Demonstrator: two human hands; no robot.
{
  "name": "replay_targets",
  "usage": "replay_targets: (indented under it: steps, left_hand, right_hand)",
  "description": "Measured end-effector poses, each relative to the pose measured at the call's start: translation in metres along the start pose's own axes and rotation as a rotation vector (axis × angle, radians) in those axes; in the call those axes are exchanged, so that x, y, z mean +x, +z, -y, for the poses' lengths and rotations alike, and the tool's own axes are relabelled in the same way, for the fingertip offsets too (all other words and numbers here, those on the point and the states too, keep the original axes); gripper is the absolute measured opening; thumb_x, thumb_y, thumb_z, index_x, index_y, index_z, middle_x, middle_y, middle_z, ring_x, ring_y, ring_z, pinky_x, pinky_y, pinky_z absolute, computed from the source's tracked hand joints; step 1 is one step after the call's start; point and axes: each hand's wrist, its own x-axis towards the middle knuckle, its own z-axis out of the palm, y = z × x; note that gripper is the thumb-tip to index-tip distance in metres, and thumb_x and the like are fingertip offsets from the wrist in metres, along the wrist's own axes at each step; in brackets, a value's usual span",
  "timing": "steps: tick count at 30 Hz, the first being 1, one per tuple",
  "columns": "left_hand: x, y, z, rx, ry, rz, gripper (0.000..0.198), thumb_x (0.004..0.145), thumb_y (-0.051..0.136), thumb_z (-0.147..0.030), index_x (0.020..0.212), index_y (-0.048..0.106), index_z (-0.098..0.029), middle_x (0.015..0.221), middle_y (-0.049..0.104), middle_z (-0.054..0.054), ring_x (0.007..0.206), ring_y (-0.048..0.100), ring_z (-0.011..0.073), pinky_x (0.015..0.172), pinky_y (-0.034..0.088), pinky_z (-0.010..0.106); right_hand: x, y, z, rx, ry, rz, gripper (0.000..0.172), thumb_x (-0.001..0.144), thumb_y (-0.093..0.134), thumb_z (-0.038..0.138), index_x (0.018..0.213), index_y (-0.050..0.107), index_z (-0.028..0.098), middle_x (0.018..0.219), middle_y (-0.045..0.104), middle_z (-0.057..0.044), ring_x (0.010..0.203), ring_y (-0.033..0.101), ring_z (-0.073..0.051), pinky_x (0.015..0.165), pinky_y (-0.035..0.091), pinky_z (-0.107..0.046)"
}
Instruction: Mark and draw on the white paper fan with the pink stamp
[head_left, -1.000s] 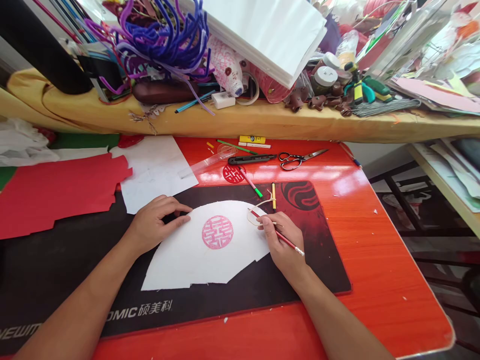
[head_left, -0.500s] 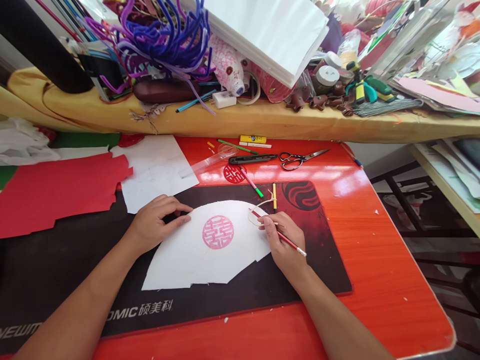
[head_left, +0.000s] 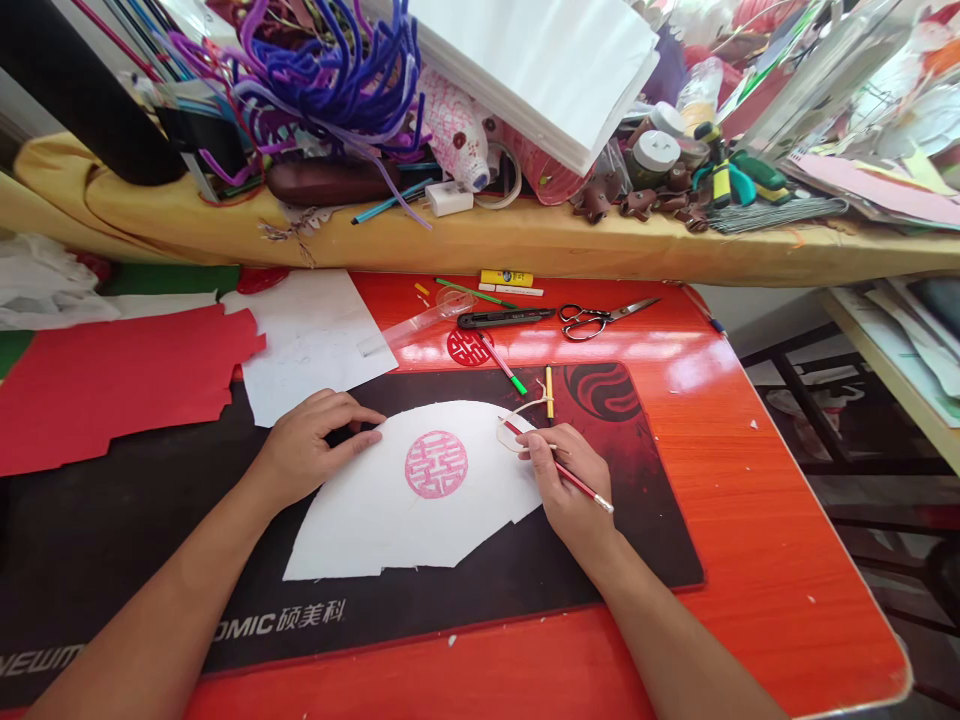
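A fan-shaped white paper (head_left: 420, 530) lies on the black desk mat (head_left: 225, 470), with a round pink double-happiness design (head_left: 436, 464) drawn on it. At its upper left edge my left hand (head_left: 315, 440) is closed, thumb and forefinger pinching the border. Over the right part of the sheet, my right hand (head_left: 571, 478) grips a red pencil (head_left: 577, 484) with a white eraser end; its tip points up and left, close to the paper. A thin pale cord (head_left: 517, 409) curves around the pencil tip and runs to the fingers; whether they hold it I cannot tell.
Beyond the paper lie a green-tipped pen (head_left: 504, 364), a yellow marker (head_left: 549, 392), a black utility knife (head_left: 504, 318), scissors (head_left: 604, 318) and a red paper cutout (head_left: 465, 346). Red paper (head_left: 127, 385) sits at left. A crowded shelf (head_left: 480, 235) rises along the back.
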Motion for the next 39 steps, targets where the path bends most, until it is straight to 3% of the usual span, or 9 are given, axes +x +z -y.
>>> replay_targets:
  steps: [39]
  left_hand:
    - [0.0005, -0.0001, 0.0019, -0.016, 0.021, 0.005, 0.033, 0.105, 0.068, -0.057, 0.108, 0.085, -0.030, 0.091, 0.074, 0.002, 0.094, 0.066, 0.0230, 0.085, 0.050, 0.036]
  right_hand:
    - [-0.0027, -0.0022, 0.0020, 0.023, -0.041, -0.015, 0.023, 0.112, 0.061, 0.023, 0.097, 0.078, 0.023, 0.076, 0.077, -0.001, 0.074, 0.072, -0.019, 0.070, 0.056, -0.033]
